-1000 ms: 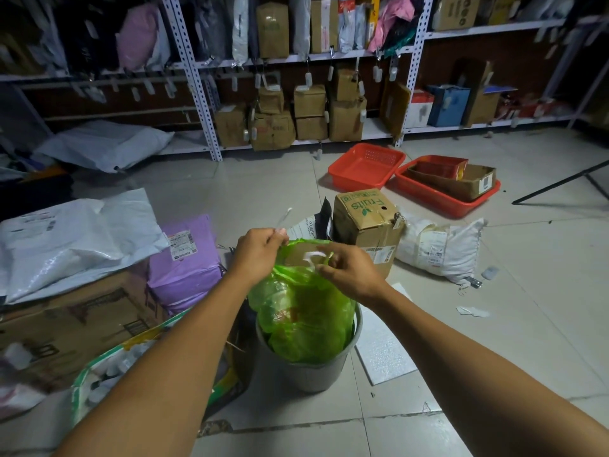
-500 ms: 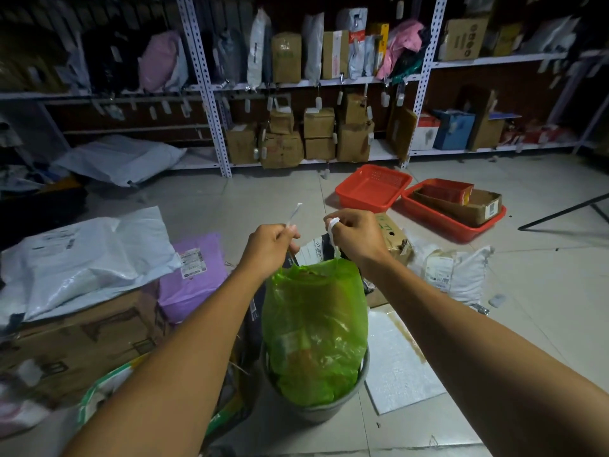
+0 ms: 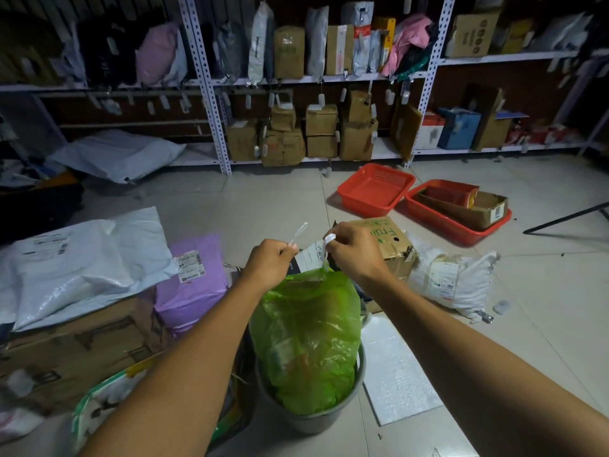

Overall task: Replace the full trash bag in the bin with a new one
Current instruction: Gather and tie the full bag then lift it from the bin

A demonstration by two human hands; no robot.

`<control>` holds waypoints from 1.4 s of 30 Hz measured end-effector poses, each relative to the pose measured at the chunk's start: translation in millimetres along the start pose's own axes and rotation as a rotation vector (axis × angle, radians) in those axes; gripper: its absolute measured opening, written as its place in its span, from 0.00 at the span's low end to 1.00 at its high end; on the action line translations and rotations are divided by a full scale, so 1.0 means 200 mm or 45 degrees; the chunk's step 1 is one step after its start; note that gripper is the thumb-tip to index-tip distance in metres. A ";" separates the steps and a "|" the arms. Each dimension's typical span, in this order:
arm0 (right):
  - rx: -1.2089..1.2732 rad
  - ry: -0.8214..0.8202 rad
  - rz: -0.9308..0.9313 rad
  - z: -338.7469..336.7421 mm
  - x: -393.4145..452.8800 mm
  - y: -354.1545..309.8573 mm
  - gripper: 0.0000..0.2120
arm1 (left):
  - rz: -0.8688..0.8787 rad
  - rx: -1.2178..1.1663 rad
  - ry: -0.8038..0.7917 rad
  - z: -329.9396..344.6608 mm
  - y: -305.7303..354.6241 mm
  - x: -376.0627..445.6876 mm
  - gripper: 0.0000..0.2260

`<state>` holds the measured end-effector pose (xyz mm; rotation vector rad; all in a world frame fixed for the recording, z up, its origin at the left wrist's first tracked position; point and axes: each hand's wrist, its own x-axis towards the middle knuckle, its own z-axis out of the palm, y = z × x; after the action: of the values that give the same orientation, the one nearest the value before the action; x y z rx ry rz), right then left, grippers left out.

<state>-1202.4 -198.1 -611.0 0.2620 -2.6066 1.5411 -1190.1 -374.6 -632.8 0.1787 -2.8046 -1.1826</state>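
Note:
A full green trash bag stands tall out of a grey round bin on the floor, its lower part still inside the bin. Above the bag's gathered mouth, my left hand pinches one white drawstring end, which sticks up past the fingers. My right hand grips the other white drawstring loop, which is wrapped over a finger. Both strings run down into the bag's neck. No new bag is visible.
A "Fruits" cardboard box sits just behind the bin. A purple parcel, white mailers and a big box lie left. A white foam sheet lies right of the bin. Red baskets and shelving stand farther back.
Both hands rose from the bag's top, pulling the drawstrings up. The bag lifted and stretched tall out of the bin, its mouth drawn shut.

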 end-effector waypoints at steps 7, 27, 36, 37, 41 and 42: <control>-0.270 -0.085 -0.151 -0.02 -0.01 -0.05 0.10 | -0.024 0.026 -0.248 0.00 0.05 -0.01 0.09; 0.003 -0.318 -0.047 -0.03 0.02 -0.12 0.04 | 0.041 -0.069 -0.527 0.13 -0.07 0.03 0.17; -0.163 -0.363 -0.035 -0.04 0.05 -0.04 0.07 | -0.160 -0.148 -0.438 0.03 0.08 -0.07 0.21; -0.179 -0.333 -0.050 -0.04 0.05 -0.04 0.06 | -0.163 -0.183 -0.437 0.03 0.08 -0.08 0.22; -0.143 -0.283 0.004 -0.06 0.03 -0.01 0.04 | -0.190 -0.350 -0.375 -0.01 0.08 -0.08 0.19; -0.122 -0.306 0.043 -0.06 0.02 0.00 0.03 | -0.217 -0.439 -0.353 -0.01 0.08 -0.07 0.17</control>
<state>-1206.1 -187.7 -604.7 0.4211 -2.8720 1.4720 -1176.3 -363.4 -620.1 0.2470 -2.7901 -1.8374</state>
